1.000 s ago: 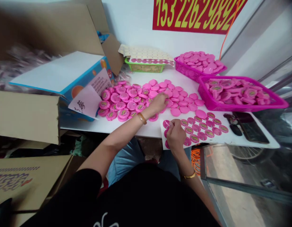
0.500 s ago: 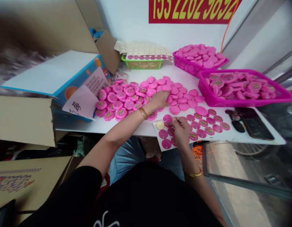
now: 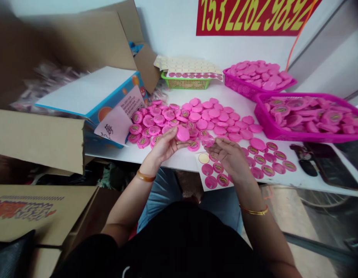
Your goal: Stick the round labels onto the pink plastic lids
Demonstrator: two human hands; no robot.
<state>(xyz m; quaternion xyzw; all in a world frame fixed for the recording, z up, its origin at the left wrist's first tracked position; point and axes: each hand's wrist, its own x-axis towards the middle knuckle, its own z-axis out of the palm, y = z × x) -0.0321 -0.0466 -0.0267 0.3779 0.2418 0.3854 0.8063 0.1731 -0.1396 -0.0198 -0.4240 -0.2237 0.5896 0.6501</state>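
My left hand (image 3: 166,145) holds a plain pink round lid (image 3: 183,134) just above the table's near edge. My right hand (image 3: 229,155) is beside it, thumb and fingers pinched on a round pink sticker (image 3: 207,142) peeled from the sticker sheet (image 3: 271,164). The sheet lies under and to the right of that hand and shows one bare spot (image 3: 203,158). Behind both hands a pile of pink lids (image 3: 196,117) covers the white table (image 3: 179,158); those on the left carry stickers, those on the right are plain.
Two pink baskets of lids (image 3: 309,116) (image 3: 258,79) stand at the right. A green basket (image 3: 186,83) with sticker sheets is at the back. A blue box (image 3: 94,96) and cardboard cartons (image 3: 36,135) crowd the left. A phone (image 3: 331,164) lies near the right edge.
My left hand came back from the pile with a plain lid. My right hand lifted a sticker off the sheet and moved toward the lid.
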